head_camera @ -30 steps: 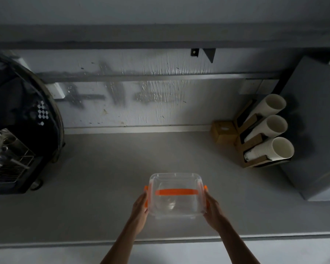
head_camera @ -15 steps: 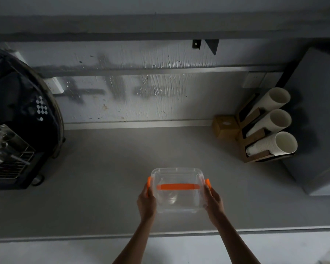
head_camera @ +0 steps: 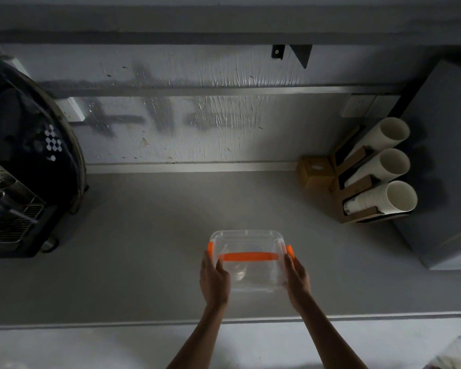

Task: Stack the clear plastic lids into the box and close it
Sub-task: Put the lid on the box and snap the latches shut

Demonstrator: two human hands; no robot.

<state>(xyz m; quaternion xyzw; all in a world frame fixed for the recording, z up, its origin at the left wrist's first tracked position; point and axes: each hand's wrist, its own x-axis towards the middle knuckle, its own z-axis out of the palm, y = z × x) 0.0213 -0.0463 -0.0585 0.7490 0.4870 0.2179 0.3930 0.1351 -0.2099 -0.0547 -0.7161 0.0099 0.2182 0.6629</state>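
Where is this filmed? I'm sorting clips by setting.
Probably a café or drinks counter: stacks of paper cups in a holder on the grey counter, and what looks like a coffee machine at left.

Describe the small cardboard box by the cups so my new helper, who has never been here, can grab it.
Start at the long grey counter and follow its back edge right to the brown holder with three stacks of white paper cups. The small brown cardboard box sits against the holder's left side, by the wall. Unlike the cup stacks, it is a squat cube with a small oval mark on top.
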